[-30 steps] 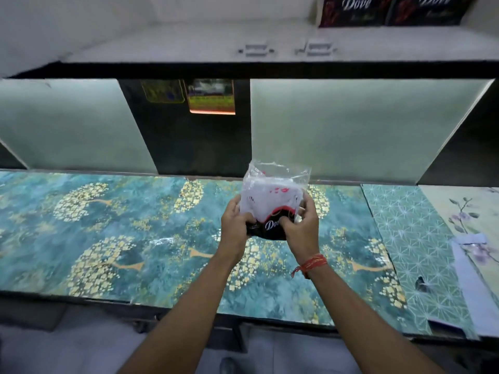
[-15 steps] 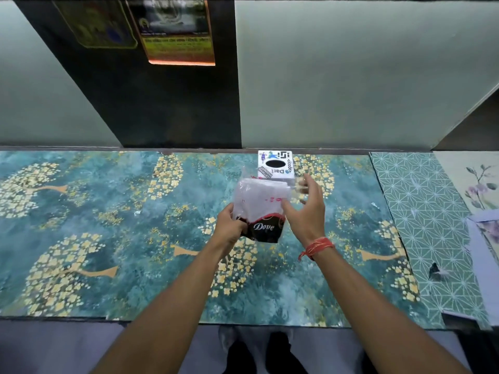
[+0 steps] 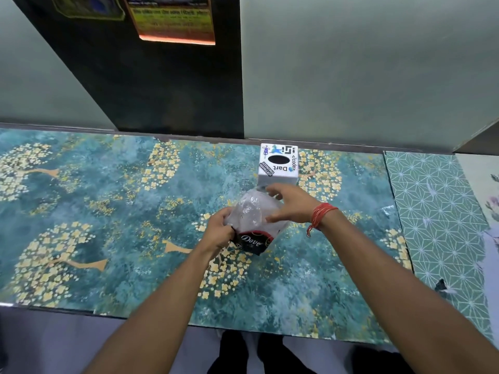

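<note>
A clear plastic bag (image 3: 249, 211) with a black and red Dove packet (image 3: 251, 242) in its bottom is held just over the teal flower-patterned counter (image 3: 108, 211). My left hand (image 3: 220, 229) grips the bag's lower left edge by the packet. My right hand (image 3: 289, 205) lies against the bag's upper right side, fingers and thumb spread and fairly straight. A red thread is tied round its wrist. Just behind the bag, close to the right fingertips, stands a white cube box (image 3: 278, 168) with stickers and a black oval hole on top.
A dark panel (image 3: 162, 90) with a poster (image 3: 175, 22) rises behind the counter between pale green panels. A green star-patterned sheet (image 3: 437, 211) and a floral sheet (image 3: 486, 190) cover the counter's right end. The front edge (image 3: 135, 315) runs below my forearms.
The view has tilted down and the shelf above has left the picture. The bag has come lower. My right hand has loosened from gripping the bag's side to lying spread against it.
</note>
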A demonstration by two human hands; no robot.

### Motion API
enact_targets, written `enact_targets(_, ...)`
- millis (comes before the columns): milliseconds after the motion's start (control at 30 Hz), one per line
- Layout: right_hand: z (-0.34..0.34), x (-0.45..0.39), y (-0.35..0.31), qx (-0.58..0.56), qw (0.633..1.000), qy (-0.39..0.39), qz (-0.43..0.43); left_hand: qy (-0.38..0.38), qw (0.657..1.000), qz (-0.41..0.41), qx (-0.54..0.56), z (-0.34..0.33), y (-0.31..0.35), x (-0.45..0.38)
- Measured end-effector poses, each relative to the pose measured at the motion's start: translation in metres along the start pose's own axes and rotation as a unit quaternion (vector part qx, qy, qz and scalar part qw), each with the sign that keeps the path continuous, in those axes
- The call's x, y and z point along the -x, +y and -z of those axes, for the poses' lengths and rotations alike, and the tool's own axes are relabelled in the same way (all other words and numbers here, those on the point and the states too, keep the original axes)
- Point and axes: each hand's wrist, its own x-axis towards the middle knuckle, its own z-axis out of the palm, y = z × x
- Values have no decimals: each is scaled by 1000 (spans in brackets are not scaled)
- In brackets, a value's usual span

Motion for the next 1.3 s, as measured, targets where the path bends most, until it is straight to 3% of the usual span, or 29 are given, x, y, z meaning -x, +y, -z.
enact_targets(200, -16, -8, -4, 27, 999, 16, 13, 6, 999, 35, 4, -2, 2, -8)
enact_targets(333, 6, 1, -5, -157, 980, 121, 2, 54, 997, 60, 15, 10, -3, -25)
enact_targets(400, 23, 4, 5, -307, 936, 174, -3, 100, 987, 107, 62, 23, -3, -30)
enact_targets(500, 28, 10, 28, -506, 830, 232, -39, 196, 953, 191, 134, 44, -5, -33)
enact_targets(633, -17, 23, 59, -627, 732, 206, -168, 304, 917, 219, 133, 45, -3, -31)
enact_targets(700, -46, 23, 67, -645, 710, 185, -216, 328, 912, 219, 114, 33, 8, -26)
enact_targets(900, -93, 11, 59, -547, 784, 142, -258, 376, 897, 212, -93, 11, 27, -20)
enact_targets(1033, -95, 13, 52, -341, 890, 123, -277, 404, 894, 46, -189, -8, 38, -12)
enact_targets(1100, -85, 17, 48, -206, 923, 106, -308, 388, 896, -42, -214, -17, 47, -8)
enact_targets(1200, -64, 16, 44, -56, 938, 195, -282, 349, 899, -141, -222, -27, 63, -8)
enact_targets(1300, -31, -14, 33, -32, 935, 321, -146, 210, 935, -206, -197, -36, 76, -22)
